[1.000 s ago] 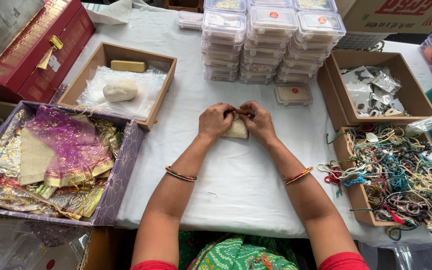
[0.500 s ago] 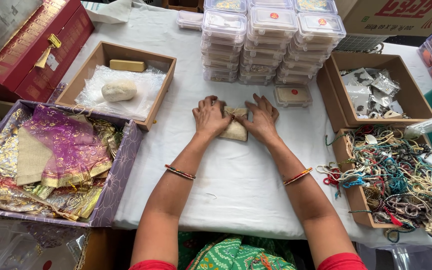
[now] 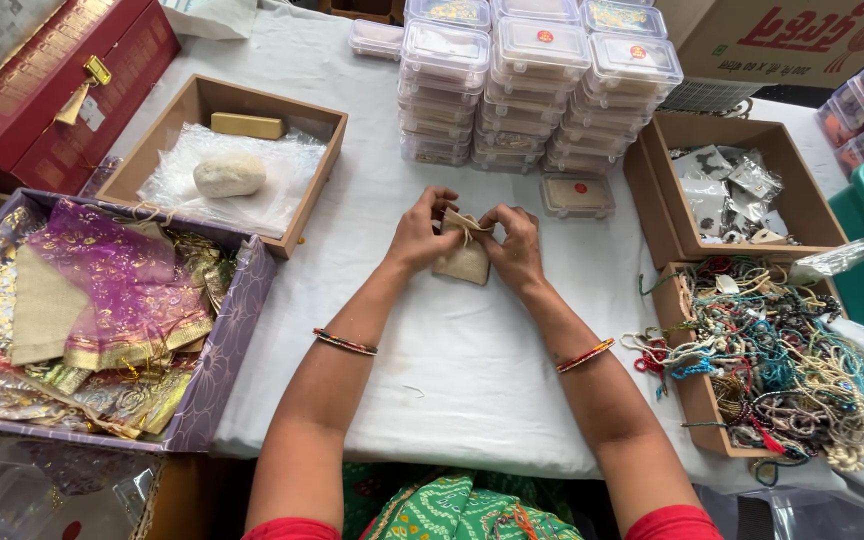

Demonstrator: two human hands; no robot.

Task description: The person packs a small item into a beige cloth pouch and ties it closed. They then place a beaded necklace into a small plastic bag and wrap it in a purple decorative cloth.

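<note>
A big desk [image 3: 472,390] with a white cloth on it fills most of the view. On the left sits a wide purple box [image 3: 222,370] full of shiny cloth bags, purple and gold. Behind it is a brown tray [image 3: 317,115] with a pale round lump and a small yellow bar on clear plastic. At the back stands a pile of clear plastic boxes [image 3: 542,90], and one more small clear box [image 3: 576,195] lies alone in front of the pile. On the right are two more brown trays, one with little packets [image 3: 727,190] and one heaped with coloured strings and beads [image 3: 762,360]. In the middle of the desk, just in front of the pile, is a little tan pouch [image 3: 464,262]. It looks soft and light, like rough cloth, so it would bend and flop and not break. It has a thin string at the top, and the top edge looks like the best place to take hold of it. The left hand [image 3: 420,232] and the right hand [image 3: 514,245] are both on it. Their fingers are curled in and pinch the top of the pouch, one hand on each side, while its bottom rests on the desk.
</note>
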